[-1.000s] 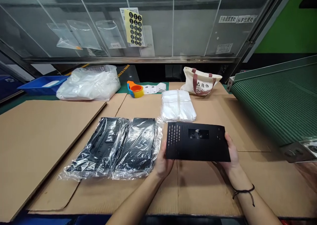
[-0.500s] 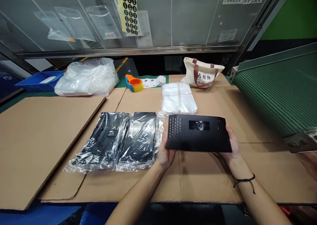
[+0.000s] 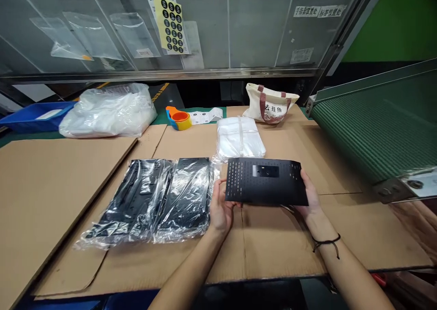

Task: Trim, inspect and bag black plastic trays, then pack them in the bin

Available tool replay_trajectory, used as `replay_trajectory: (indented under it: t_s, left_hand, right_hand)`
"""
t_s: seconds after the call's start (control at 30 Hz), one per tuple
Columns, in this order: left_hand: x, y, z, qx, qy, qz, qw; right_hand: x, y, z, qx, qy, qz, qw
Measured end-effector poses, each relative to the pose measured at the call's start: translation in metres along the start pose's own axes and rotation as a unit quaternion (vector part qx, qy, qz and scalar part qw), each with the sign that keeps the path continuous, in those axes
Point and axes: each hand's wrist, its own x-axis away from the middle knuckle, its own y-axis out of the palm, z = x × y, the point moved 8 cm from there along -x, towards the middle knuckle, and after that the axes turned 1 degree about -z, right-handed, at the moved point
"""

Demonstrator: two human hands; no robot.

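A black perforated panel [image 3: 266,189], slightly bowed, is held above the cardboard, its face tilted up toward me. Rows of small slots run along its left side, and a glossy rectangle sits near its upper middle. My left hand [image 3: 221,210] supports the left end, fingers partly hidden under it and thumb raised beside the edge. My right hand [image 3: 310,198] grips the right end, with its fingers mostly hidden behind. Just left of my left hand lie two more black panels in clear plastic bags, a left bagged panel [image 3: 131,196] and a right bagged panel [image 3: 187,194].
Behind the panel lies a stack of clear bags [image 3: 241,137]. Farther back are a tape dispenser [image 3: 179,119], a cloth bag [image 3: 269,105], a large plastic bundle [image 3: 109,112] and a blue tray [image 3: 30,116]. A green conveyor [image 3: 378,123] stands right; a cardboard sheet [image 3: 58,187] lies left.
The view has shifted slightly to the right. The panel is still between both hands; my left thumb has lifted a little from its left edge.
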Motion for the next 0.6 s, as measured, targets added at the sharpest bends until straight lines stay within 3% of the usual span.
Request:
replay_trajectory:
  t_s: [0.13, 0.23, 0.4, 0.53, 0.6]
  left_hand:
    - [0.000, -0.009, 0.006, -0.087, 0.037, 0.040, 0.995]
    - [0.003, -0.012, 0.014, -0.211, 0.104, 0.073, 0.969]
    - [0.008, -0.003, 0.017, -0.294, 0.150, 0.037, 0.943]
    - [0.012, -0.001, 0.026, -0.361, 0.205, 0.037, 0.909]
    - [0.013, -0.004, 0.028, -0.360, 0.213, 0.049, 0.907]
  right_hand:
    - [0.000, 0.003, 0.003, 0.014, 0.002, -0.014, 1.000]
    - [0.000, 0.003, 0.002, 0.014, -0.023, -0.009, 1.000]
    - [0.002, 0.000, -0.006, 0.024, -0.071, 0.002, 0.997]
    - [0.008, 0.003, -0.019, 0.137, -0.144, -0.006, 0.980]
    - [0.013, 0.010, -0.029, 0.240, -0.211, -0.011, 0.948]
